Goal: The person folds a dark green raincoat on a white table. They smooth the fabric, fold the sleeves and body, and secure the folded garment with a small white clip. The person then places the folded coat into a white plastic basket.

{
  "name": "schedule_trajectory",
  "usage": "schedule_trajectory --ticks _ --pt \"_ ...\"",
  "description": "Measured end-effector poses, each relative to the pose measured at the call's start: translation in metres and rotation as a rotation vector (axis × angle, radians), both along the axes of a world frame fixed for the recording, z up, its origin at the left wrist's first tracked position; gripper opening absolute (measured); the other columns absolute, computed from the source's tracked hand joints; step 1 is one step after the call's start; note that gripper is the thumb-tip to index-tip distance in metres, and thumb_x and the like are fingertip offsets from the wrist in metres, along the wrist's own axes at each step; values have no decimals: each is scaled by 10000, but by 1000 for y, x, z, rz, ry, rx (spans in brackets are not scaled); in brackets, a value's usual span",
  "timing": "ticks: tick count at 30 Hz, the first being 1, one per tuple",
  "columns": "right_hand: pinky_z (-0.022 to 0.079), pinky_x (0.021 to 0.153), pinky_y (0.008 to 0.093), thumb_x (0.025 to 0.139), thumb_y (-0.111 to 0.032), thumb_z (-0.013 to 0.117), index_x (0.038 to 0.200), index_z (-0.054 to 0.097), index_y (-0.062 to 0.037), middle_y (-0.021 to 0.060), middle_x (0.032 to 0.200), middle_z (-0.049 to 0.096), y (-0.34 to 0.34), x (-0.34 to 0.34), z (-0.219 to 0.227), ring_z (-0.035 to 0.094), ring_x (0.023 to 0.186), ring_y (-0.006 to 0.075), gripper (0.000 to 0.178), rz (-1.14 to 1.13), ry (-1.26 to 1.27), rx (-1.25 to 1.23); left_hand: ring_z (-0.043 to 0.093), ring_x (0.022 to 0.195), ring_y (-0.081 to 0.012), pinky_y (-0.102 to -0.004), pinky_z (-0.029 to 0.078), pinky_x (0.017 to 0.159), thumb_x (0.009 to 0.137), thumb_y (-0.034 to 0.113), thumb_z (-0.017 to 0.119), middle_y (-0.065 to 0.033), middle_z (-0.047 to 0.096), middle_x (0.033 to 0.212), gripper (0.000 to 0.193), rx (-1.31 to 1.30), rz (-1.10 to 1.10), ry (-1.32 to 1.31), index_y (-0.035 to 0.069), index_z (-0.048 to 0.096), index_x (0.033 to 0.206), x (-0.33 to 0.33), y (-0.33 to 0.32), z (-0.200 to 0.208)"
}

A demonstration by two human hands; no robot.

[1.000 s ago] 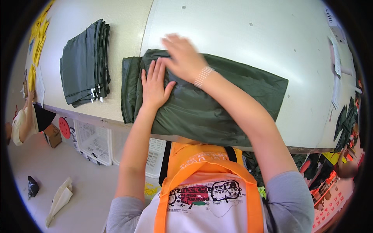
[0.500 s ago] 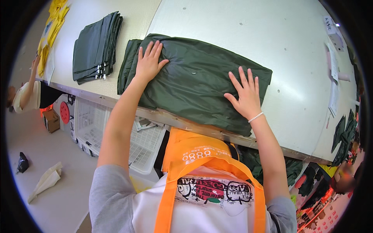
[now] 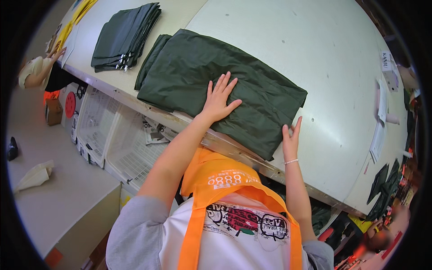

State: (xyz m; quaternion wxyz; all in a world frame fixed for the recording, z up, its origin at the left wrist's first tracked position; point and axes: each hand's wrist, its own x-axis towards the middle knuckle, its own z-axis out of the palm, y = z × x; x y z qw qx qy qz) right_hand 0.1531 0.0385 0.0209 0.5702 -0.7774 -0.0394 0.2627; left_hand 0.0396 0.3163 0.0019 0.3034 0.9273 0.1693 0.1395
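Note:
A large piece of folded dark green fabric [image 3: 180, 67] lies flat on the table in front of me, its near edge reaching the table's edge. Spread on top of it, near its middle, is my left hand [image 3: 220, 99], palm down with fingers apart. My right hand [image 3: 291, 137] is beside the fabric's right end, fingers extended and thumb close to the edge. Whether that thumb touches the cloth I cannot tell. Another layer of green fabric [image 3: 150, 63] shows at the left end.
A stack of dark green folded pieces [image 3: 126, 36] sits to the left. Farther left, a co-worker's arm [image 3: 47, 67] is by yellow fabric [image 3: 74, 24]. White plastic crates [image 3: 123, 139] stand below the table edge. A white box [image 3: 389, 69] and papers [image 3: 379, 121] lie far right.
My left hand has slid right from the fabric's left end to its middle. My right hand has come off the top of the fabric to its right edge. The view has shifted.

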Motion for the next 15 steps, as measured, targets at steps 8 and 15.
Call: schedule_trajectory --ticks 8,15 --pt "492 757 202 820 -29 662 1290 511 0 89 1138 624 29 -48 153 612 917 107 495 326 -146 106 126 1427 -309 -435 75 1141 960 403 445 -139 281 1504 462 -558 -323 -40 157 480 1350 3 12 -10" --pt "515 583 278 837 -371 661 1003 632 13 125 721 675 208 -5 170 661 574 186 420 622 -355 -355 278 1345 -255 -408 193 1103 963 441 417 -109 372 1437 507 -1915 -203 -52 99 486 1330 -32 -24 45"
